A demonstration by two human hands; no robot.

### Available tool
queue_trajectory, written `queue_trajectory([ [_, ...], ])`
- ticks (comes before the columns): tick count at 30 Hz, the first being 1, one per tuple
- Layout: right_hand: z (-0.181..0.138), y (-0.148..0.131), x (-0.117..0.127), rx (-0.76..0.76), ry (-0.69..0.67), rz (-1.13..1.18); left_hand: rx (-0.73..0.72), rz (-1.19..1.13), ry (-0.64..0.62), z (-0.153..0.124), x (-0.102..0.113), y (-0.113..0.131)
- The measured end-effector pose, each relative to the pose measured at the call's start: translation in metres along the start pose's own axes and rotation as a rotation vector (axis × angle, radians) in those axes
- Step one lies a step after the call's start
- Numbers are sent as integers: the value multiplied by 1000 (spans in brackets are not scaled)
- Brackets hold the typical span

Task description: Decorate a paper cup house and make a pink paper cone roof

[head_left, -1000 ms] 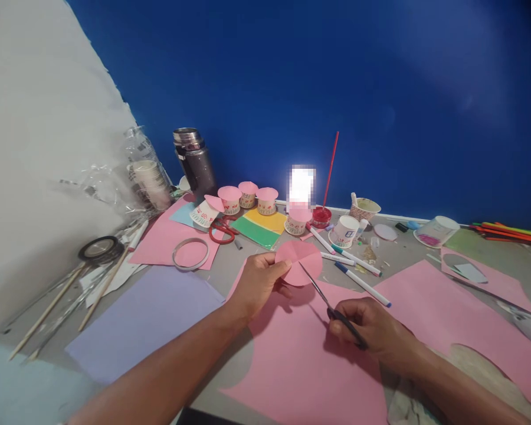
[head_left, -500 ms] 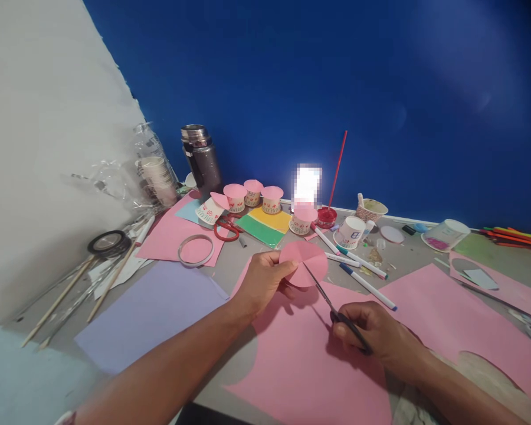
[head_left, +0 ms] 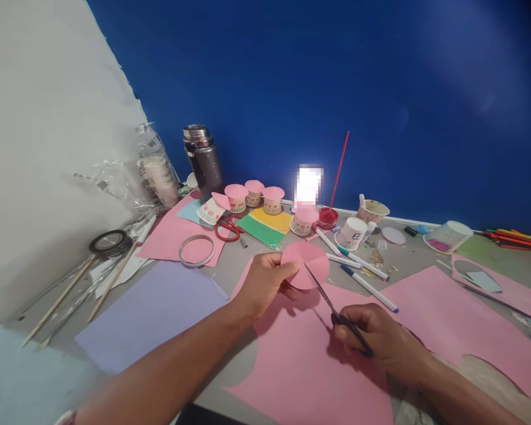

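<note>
Between the thumb and fingers of my left hand (head_left: pixel 265 280) is a round pink paper disc (head_left: pixel 312 257), pinched at its left side. My right hand (head_left: pixel 365 330) grips a pair of black-handled scissors (head_left: pixel 330 301), whose blade tips lie against the disc near its middle. A crease or slit shows on the disc near the blades; which one, I cannot tell. Beneath both hands lies a large pink paper sheet (head_left: pixel 310 354) with a curved piece cut from its left side. Behind the disc stands a small decorated paper cup (head_left: pixel 303 225) with a pink top.
More pink-topped cups (head_left: pixel 236 200) stand at the back beside a dark flask (head_left: pixel 203 162). Red-handled scissors (head_left: pixel 228 230), a roll of tape (head_left: pixel 196 251) and a lilac sheet (head_left: pixel 150 319) lie left. Marker pens (head_left: pixel 369 287), a white cup (head_left: pixel 351 233) and another pink sheet (head_left: pixel 464 324) are right.
Hardly anything differs. The view has shifted very slightly, and the scissors and disc keep the same position relative to each other.
</note>
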State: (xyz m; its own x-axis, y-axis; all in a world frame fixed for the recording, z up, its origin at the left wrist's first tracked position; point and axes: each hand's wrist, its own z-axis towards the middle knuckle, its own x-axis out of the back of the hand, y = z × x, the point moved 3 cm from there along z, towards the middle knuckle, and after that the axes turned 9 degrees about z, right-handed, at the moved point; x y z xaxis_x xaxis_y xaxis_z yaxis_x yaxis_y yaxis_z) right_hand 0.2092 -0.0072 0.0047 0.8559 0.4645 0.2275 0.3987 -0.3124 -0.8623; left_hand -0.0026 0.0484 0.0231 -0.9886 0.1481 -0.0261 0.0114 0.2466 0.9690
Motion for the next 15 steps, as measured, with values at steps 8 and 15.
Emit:
queue_trajectory([
  [8,3,5,1,36,1,-45,40,-58,-52,-1,-2,2],
  [15,1,3,-1,33,-28,4,38,-91,-68,-2,-2,2],
])
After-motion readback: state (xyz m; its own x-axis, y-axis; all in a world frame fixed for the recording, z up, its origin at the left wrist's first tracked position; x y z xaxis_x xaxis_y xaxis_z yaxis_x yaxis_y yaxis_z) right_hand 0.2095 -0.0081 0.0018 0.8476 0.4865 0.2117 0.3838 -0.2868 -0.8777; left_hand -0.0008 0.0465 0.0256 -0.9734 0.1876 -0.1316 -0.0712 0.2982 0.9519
